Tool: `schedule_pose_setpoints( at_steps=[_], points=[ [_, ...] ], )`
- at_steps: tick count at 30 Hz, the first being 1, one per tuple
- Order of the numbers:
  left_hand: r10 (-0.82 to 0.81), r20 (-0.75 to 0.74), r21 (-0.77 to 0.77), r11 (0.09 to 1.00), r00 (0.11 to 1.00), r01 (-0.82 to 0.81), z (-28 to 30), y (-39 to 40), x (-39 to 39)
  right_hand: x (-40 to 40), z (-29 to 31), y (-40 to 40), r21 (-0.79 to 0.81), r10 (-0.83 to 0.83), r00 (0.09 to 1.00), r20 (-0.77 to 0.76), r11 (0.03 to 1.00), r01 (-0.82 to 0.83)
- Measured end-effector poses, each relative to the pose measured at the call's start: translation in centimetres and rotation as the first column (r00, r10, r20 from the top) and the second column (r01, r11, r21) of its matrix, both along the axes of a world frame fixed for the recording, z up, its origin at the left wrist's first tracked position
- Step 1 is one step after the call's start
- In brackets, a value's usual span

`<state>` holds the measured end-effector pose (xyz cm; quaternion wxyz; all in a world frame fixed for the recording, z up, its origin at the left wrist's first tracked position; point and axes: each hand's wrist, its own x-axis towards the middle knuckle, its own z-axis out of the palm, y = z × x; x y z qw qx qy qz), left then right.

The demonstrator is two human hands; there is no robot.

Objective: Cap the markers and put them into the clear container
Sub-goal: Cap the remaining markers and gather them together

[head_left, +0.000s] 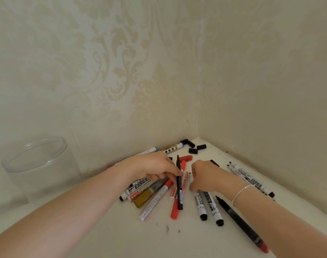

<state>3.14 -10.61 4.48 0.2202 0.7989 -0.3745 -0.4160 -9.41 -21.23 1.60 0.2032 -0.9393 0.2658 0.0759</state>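
Presently, the left hand (155,167) has its fingers curled down, pinching a slim uncapped black marker (179,185) that stands tilted, tip up, over the pile of loose markers (151,194) on the white tabletop (112,235). The right hand (205,175) is curled loosely beside it, fingertips down among the white-barrelled markers; whether it grips one cannot be told. Loose black caps (193,151) lie near the wall corner, well apart from both hands. The clear round plastic container (38,164) stands upright at the far left. One white barrel under the right hand reads "MARKER" (199,201); other label printing is too small to read.
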Motion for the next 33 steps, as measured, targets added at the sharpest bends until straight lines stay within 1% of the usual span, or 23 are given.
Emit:
schedule_pose_setpoints(
  at_steps=[6,8,10,14,16,18,21,23,26,29,33],
  points=[
    [0.066,-0.007,-0.074,0.995,0.998,-0.066,0.1,-0.8,1.0,0.5,0.2,-0.5,-0.011,0.017,1.0,-0.013,1.0,-0.017],
    [0.077,-0.009,-0.091,0.993,0.997,-0.077,0.0,-1.2,1.1,0.6,0.4,-0.7,0.021,0.029,0.999,-0.014,0.999,-0.029],
    [0.085,0.003,-0.113,0.99,0.996,-0.084,0.1,-1.5,1.0,0.6,0.8,-1.2,0.094,0.016,1.0,-0.005,0.995,-0.015],
    [0.089,0.001,-0.173,0.981,0.996,-0.088,0.4,-2.2,0.9,0.8,0.6,-1.5,0.083,0.017,0.999,-0.034,0.996,-0.014],
    [0.105,-0.028,-0.205,0.973,0.994,-0.109,0.5,-2.8,1.2,0.9,0.6,-1.7,0.123,0.006,1.0,-0.009,0.992,-0.005],
    [0.128,-0.053,-0.237,0.962,0.99,-0.136,0.7,-3.4,1.6,1.0,1.1,-2.7,0.191,-0.094,0.992,0.085,0.979,0.076],
    [0.108,-0.104,-0.262,0.956,0.989,-0.132,1.2,-4.2,2.0,0.7,2.1,-5.3,0.264,-0.316,0.917,0.244,0.931,0.251],
    [0.08,-0.123,-0.261,0.959,0.989,-0.11,1.6,-4.5,2.2,0.6,2.3,-6.9,0.256,-0.378,0.864,0.331,0.918,0.304],
    [0.044,-0.098,-0.255,0.965,0.994,-0.067,1.8,-4.9,2.3,0.9,2.0,-8.3,0.224,-0.378,0.832,0.406,0.924,0.311],
    [0.048,-0.041,-0.253,0.966,0.998,-0.056,1.8,-5.2,2.5,1.8,1.5,-8.9,0.148,-0.313,0.865,0.392,0.949,0.277],
    [0.074,0.056,-0.238,0.969,0.996,-0.059,1.9,-5.2,2.7,3.1,0.6,-9.2,0.088,-0.244,0.905,0.349,0.97,0.228]
  ],
)
